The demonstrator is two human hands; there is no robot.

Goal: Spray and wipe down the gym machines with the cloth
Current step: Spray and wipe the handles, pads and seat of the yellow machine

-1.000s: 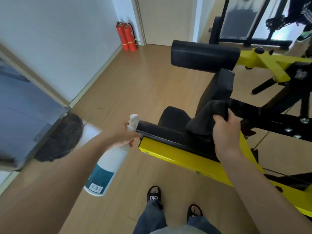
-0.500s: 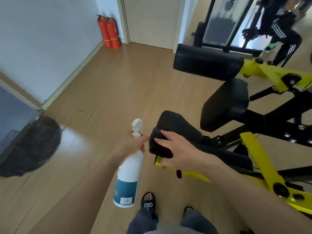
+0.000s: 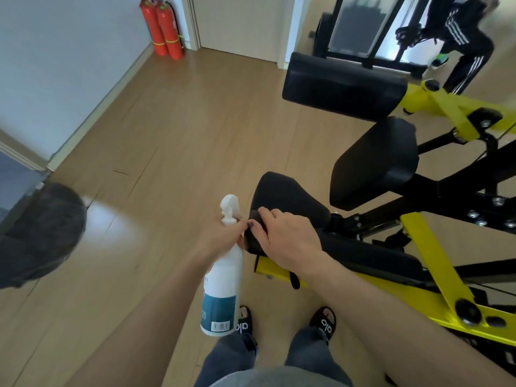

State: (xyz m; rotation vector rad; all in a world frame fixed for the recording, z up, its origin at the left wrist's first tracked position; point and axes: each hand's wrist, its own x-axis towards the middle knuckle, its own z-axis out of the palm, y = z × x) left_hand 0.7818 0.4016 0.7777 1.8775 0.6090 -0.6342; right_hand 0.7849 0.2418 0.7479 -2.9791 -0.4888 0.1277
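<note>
Standing over a yellow-framed gym machine (image 3: 435, 297), the person appears in the head view with both bare forearms reaching forward. Left hand (image 3: 223, 236) grips the neck of a white spray bottle (image 3: 223, 280) with a teal label; the bottle hangs tilted, its base down near the person's left sandal (image 3: 243, 321), its white trigger head (image 3: 229, 206) standing above the knuckles. Right hand (image 3: 284, 238) lies on a dark cloth (image 3: 252, 236), fingers spread and bent over it, pressing it against the near end of a black padded rest (image 3: 287, 196). Cloth and bottle sit just beside each other, the two hands nearly touching.

A second black pad (image 3: 374, 163) stands beyond the first, and a long black roller pad (image 3: 343, 85) sits farther back on the yellow arm. Two red fire extinguishers (image 3: 162, 29) stand against the wall beside a door frame. Another person in a dark striped tracksuit (image 3: 463, 37) is at the top right. Flooring is pale wood plank (image 3: 173, 135).
</note>
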